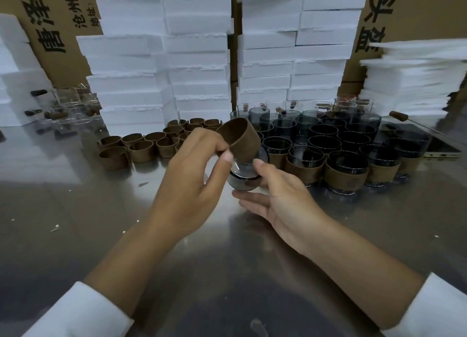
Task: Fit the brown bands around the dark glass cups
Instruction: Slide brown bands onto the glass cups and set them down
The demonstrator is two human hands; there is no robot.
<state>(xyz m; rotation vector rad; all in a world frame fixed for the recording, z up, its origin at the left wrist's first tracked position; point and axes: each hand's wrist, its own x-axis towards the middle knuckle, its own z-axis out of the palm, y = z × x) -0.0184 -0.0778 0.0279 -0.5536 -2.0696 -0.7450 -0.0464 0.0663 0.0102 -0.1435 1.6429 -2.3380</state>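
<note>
A worker in white sleeves is fitting a sleeve to glassware at a brushed steel table [101,210]. The left hand [194,177] is pinching one wide brown cork-like band [240,137] by its rim between thumb and forefinger. The right hand [283,200] is cradling one dark smoked-glass cup [243,179], thumb on top and fingers curled beneath.

The cup is lying tilted in the air above the table. Its thick clear base is pointing up toward the band and its mouth is facing away. The band is hanging directly above and slightly behind that base, its open end turned down toward it. Its lower edge is meeting the glass, though whether it has started over the base cannot be told. The next move likely turns on lining up the ring's axis with the cup's and sliding it down from the base end.

More than a dozen loose brown bands [141,151] are lying to the left, overlapping too much for an exact count. At least four finished banded cups [346,175] are standing in the front row at right. Roughly two dozen bare dark cups [326,132] are standing behind them, before stacked white foam boxes [197,59].
</note>
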